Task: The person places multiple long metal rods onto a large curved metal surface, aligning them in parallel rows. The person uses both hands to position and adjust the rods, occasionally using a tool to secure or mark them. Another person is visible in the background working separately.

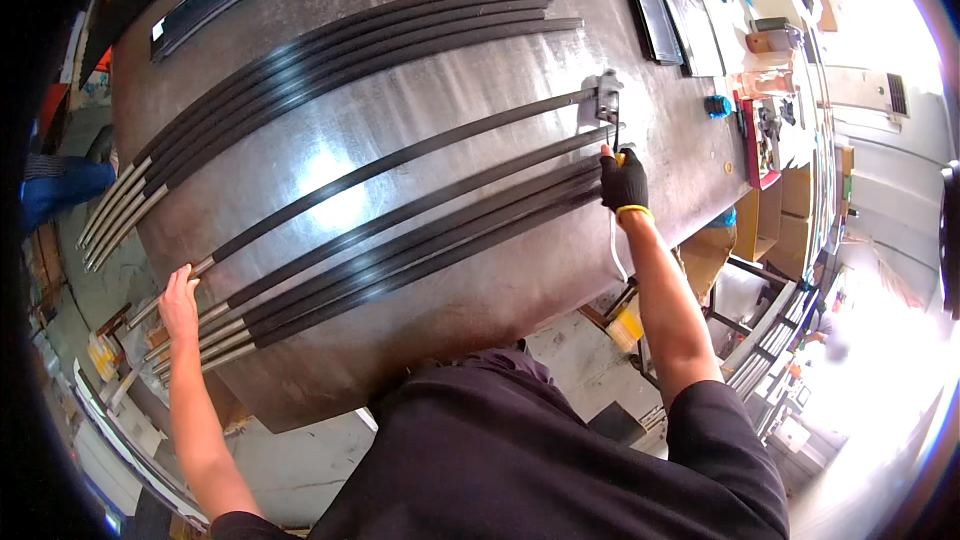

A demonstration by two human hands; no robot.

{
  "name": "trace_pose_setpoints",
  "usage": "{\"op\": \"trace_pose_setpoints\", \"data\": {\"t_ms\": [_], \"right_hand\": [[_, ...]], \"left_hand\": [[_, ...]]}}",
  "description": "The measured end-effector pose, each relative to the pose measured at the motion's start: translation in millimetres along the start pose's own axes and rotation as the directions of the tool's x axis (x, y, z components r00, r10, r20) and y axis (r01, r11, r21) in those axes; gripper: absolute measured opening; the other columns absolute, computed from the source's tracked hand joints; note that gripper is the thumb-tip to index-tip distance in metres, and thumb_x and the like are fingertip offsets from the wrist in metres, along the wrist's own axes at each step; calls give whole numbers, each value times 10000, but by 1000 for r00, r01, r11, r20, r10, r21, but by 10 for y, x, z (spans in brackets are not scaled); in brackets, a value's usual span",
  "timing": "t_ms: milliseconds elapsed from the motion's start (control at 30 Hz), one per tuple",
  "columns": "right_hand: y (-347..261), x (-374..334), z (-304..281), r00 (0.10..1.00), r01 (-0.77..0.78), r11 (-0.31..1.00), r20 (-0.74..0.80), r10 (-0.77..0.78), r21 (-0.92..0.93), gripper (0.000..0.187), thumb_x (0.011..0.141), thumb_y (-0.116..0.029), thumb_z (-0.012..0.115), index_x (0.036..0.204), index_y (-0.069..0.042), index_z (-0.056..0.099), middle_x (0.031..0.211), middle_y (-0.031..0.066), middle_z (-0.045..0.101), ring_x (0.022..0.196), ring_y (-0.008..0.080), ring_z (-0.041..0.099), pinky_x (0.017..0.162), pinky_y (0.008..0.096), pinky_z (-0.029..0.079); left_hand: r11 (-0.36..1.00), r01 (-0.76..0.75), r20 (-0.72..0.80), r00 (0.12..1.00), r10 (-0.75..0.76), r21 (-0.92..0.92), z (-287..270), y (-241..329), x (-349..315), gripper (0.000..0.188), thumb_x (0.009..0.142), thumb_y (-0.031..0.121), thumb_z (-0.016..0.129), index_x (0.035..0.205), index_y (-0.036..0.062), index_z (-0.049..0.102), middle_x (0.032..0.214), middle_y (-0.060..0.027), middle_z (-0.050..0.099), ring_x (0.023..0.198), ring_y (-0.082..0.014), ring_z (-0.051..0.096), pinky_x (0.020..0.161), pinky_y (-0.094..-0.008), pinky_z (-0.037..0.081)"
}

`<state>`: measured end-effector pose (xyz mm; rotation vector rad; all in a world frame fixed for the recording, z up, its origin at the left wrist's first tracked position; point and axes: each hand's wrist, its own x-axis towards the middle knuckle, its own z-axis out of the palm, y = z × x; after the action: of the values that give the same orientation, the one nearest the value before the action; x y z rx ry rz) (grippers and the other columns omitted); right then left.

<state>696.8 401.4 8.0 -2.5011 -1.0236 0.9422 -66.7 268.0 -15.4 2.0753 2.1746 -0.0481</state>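
My bare left hand (178, 305) is closed around the bare metal end of a long rod with a black covering (400, 157), at the left of the metal table. The rod's far end reaches a small metal block or fixture (606, 98) on the table. My right hand (626, 183), in a dark glove with a yellow cuff, is closed just below that fixture. A thin dark upright piece and a bit of orange-yellow show at its fingers; their kind is not clear. Several similar black-covered rods (430, 240) lie between my hands and my body, their ends beside the glove.
Another row of black-covered rods (370, 35) lies farther back on the metal table (400, 325). Dark panels (665, 0) lie at the far right, near a blue roll (717, 106). A pale strip (618, 252) hangs by my right wrist. Cardboard boxes (708, 252) stand beyond the right edge.
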Motion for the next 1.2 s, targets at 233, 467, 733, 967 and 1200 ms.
{"op": "trace_pose_setpoints", "data": {"t_ms": [233, 467, 733, 967, 1200], "right_hand": [[438, 328, 111, 979, 145, 988, -134, -152, -56, 458, 953, -469, 611, 957, -12, 579, 649, 115, 574, 566, 203, 583, 550, 405, 491], [314, 278, 92, 982, 154, 971, -82, -171, -181, 557, 934, -542, 564, 1054, 2, 567, 916, 280, 678, 931, 479, 646, 798, 518, 511], [282, 386, 40, 972, 222, 945, -27, -235, -241, 504, 943, -538, 552, 1002, -40, 602, 908, 293, 676, 920, 477, 647, 786, 537, 506], [297, 402, 56, 964, 217, 945, -101, -247, -244, 525, 927, -545, 572, 997, -25, 596, 919, 295, 666, 910, 489, 636, 786, 519, 508], [420, 476, 152, 958, 204, 971, -178, -224, -122, 541, 955, -538, 542, 952, 0, 595, 839, 295, 657, 866, 472, 646, 767, 520, 495]], "left_hand": [[999, 33, 14, 999, -33, 28, 155, -118, -8, 325, 937, 153, 631, 1253, 80, 630, 1177, -176, 670, 1075, -352, 650, 871, -426, 548], [997, 76, 55, 995, -77, 21, 205, -145, -6, 353, 978, 146, 573, 1322, 73, 596, 1294, -183, 625, 1200, -337, 602, 959, -418, 516], [997, 53, 24, 998, -54, 54, 280, -181, -12, 365, 997, 113, 538, 1358, 67, 568, 1319, -175, 613, 1237, -313, 585, 976, -416, 518], [994, 56, -5, 998, -56, 91, 340, -167, -61, 359, 994, 104, 531, 1348, 71, 570, 1327, -150, 613, 1244, -309, 579, 988, -410, 517], [993, 70, -1, 998, -70, 99, 327, -61, 21, 408, 995, 90, 515, 1403, 74, 512, 1369, -142, 582, 1285, -303, 543, 1057, -410, 477]]}}
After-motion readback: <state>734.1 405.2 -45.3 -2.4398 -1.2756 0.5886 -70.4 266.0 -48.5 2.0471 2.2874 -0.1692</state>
